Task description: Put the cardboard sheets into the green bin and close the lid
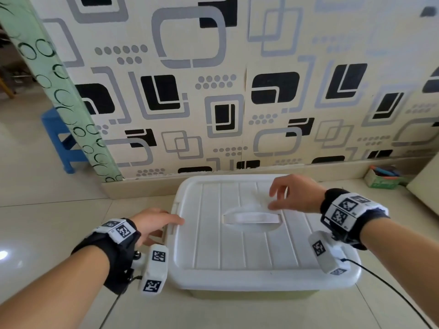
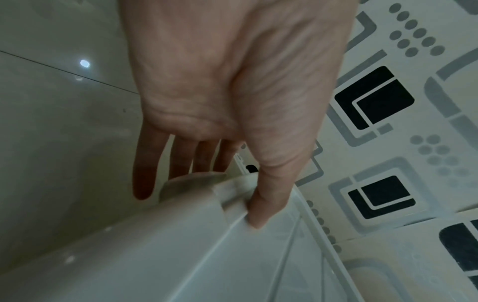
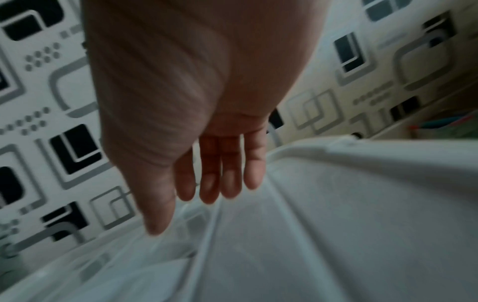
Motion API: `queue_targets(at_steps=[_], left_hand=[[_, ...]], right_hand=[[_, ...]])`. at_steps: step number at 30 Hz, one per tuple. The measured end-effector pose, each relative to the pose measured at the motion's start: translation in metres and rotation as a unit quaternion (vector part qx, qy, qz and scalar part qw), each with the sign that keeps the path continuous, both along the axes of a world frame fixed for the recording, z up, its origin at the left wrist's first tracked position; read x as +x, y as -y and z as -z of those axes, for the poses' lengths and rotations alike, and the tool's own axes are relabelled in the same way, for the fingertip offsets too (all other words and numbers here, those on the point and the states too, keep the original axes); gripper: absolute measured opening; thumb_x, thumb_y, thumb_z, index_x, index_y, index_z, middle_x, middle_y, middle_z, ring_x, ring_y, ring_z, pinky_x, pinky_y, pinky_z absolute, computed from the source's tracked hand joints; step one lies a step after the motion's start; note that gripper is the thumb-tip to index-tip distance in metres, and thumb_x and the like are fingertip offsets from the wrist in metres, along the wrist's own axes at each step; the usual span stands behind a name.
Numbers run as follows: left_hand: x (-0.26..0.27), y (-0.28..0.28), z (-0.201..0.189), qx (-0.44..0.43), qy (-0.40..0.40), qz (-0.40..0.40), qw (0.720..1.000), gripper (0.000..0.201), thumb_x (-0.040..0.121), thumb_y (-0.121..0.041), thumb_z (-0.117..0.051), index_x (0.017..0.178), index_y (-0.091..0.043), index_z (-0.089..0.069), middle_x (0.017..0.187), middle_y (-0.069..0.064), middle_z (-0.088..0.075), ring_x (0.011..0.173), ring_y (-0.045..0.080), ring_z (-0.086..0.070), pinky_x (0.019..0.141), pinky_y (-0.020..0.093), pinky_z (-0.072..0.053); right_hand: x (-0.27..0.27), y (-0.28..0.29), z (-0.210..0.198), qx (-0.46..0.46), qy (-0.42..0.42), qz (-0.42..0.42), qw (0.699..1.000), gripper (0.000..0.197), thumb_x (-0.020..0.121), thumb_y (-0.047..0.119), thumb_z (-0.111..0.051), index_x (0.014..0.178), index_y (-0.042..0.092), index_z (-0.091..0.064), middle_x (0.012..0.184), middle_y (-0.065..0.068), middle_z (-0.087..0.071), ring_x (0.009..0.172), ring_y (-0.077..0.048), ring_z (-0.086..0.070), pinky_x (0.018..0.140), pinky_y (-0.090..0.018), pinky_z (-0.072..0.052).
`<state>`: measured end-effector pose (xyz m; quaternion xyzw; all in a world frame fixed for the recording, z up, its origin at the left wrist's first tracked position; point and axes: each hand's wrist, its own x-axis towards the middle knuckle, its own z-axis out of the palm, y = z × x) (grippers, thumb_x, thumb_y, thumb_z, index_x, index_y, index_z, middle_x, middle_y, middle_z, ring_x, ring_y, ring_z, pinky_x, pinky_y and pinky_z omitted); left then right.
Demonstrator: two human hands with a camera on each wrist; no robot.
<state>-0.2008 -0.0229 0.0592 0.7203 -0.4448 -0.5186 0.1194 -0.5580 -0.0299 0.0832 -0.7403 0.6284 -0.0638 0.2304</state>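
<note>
Left hand [image 1: 153, 223] rests at the left edge of the lid [image 1: 251, 248]: the thumb [image 2: 261, 206] lies flat on top of the rim, the fingers [image 2: 145, 171] hang straight down beside the latch, gripping nothing. Right hand [image 1: 293, 194] hovers above the far right part of the lid, fingers relaxed and loosely spread, holding nothing; the wrist view is blurred. The lid is white, ribbed, with a recessed handle [image 1: 251, 218] at its centre, and sits flat on the green bin [image 1: 251, 294], of which only a pale green strip shows below the near edge. The bin stands on the tiled floor [image 1: 59, 222] near the patterned wall [image 1: 213, 91], its long axis running left to right, parallel to the wall.
</note>
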Motion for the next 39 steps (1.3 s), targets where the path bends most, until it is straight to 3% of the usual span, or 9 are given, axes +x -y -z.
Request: queue_targets(at_steps=[5,10,12,17,20,26,30,33,39], left_hand=[[-0.001,0.005,-0.001,0.015,0.005,-0.013,1.0,0.044,0.074,-0.026,-0.083,0.11,-0.006,-0.068,0.099,0.017,-0.075,0.093,0.034,-0.07,0.085,0.045,-0.057],[-0.007,0.007,-0.004,0.022,-0.005,-0.014,1.0,0.039,0.082,-0.012,-0.076,0.116,0.001,-0.064,0.097,0.022,-0.073,0.082,0.033,-0.067,0.064,0.037,-0.053],[-0.012,0.006,-0.005,0.029,-0.013,-0.023,0.999,0.035,0.086,-0.009,-0.071,0.118,0.002,-0.062,0.097,0.024,-0.072,0.081,0.034,-0.067,0.062,0.038,-0.054],[-0.017,0.004,-0.005,0.024,-0.019,-0.033,0.999,0.036,0.089,-0.009,-0.068,0.122,0.004,-0.06,0.096,0.024,-0.074,0.074,0.034,-0.073,0.057,0.037,-0.057],[-0.021,0.002,-0.008,0.018,-0.009,-0.033,0.999,0.029,0.092,-0.006,-0.065,0.117,0.009,-0.062,0.083,0.022,-0.074,0.055,0.029,-0.073,0.042,0.029,-0.054],[-0.023,0.001,-0.006,0.001,0.023,-0.052,0.998,0.032,0.086,-0.007,-0.072,0.114,0.007,-0.064,0.093,0.024,-0.075,0.075,0.034,-0.072,0.064,0.041,-0.058],[-0.028,0.002,-0.009,-0.015,0.054,-0.063,0.996,0.03,0.084,-0.007,-0.075,0.108,0.008,-0.064,0.093,0.026,-0.076,0.083,0.04,-0.075,0.08,0.053,-0.059],[-0.032,0.002,-0.009,-0.024,0.064,-0.071,0.995,0.029,0.084,-0.005,-0.074,0.106,0.009,-0.063,0.094,0.027,-0.075,0.083,0.04,-0.074,0.081,0.054,-0.059],[-0.031,0.0,-0.006,-0.036,0.075,-0.078,0.994,0.032,0.085,-0.006,-0.074,0.111,0.009,-0.062,0.094,0.027,-0.075,0.081,0.039,-0.074,0.075,0.049,-0.06]], right_hand=[[-0.05,-0.004,0.009,-0.037,-0.017,0.165,0.986,0.025,0.078,0.042,-0.081,0.085,0.023,-0.066,0.087,0.003,-0.065,0.078,-0.014,-0.061,0.065,-0.026,-0.047],[-0.067,-0.017,0.017,-0.004,-0.078,0.267,0.961,0.068,0.076,0.056,-0.077,0.125,0.015,-0.055,0.125,-0.01,-0.057,0.107,-0.028,-0.057,0.089,-0.042,-0.052],[-0.07,-0.022,0.018,0.043,-0.061,0.311,0.948,0.084,0.078,0.059,-0.074,0.136,0.005,-0.047,0.128,-0.015,-0.056,0.105,-0.03,-0.058,0.084,-0.04,-0.051],[-0.073,-0.036,0.015,0.167,0.044,0.36,0.917,0.063,0.084,0.058,-0.068,0.107,0.0,-0.062,0.087,-0.014,-0.066,0.074,-0.031,-0.063,0.061,-0.033,-0.049],[-0.079,-0.034,0.014,0.138,0.051,0.362,0.92,0.06,0.072,0.054,-0.081,0.093,0.002,-0.062,0.089,-0.017,-0.071,0.08,-0.035,-0.07,0.076,-0.043,-0.06],[-0.072,-0.026,0.008,0.109,-0.01,0.339,0.934,0.051,0.073,0.049,-0.084,0.08,0.006,-0.058,0.08,-0.014,-0.07,0.077,-0.032,-0.071,0.078,-0.042,-0.061],[-0.066,-0.025,0.005,0.067,-0.069,0.32,0.942,0.048,0.075,0.049,-0.081,0.076,0.007,-0.057,0.071,-0.009,-0.067,0.064,-0.024,-0.064,0.053,-0.029,-0.051],[-0.063,-0.025,0.004,0.045,-0.093,0.311,0.945,0.049,0.077,0.048,-0.08,0.071,0.011,-0.05,0.068,-0.006,-0.06,0.058,-0.02,-0.054,0.045,-0.027,-0.036],[-0.064,-0.019,0.01,0.03,-0.097,0.298,0.949,0.048,0.081,0.048,-0.076,0.069,0.01,-0.048,0.066,-0.006,-0.058,0.057,-0.02,-0.053,0.045,-0.026,-0.034]])
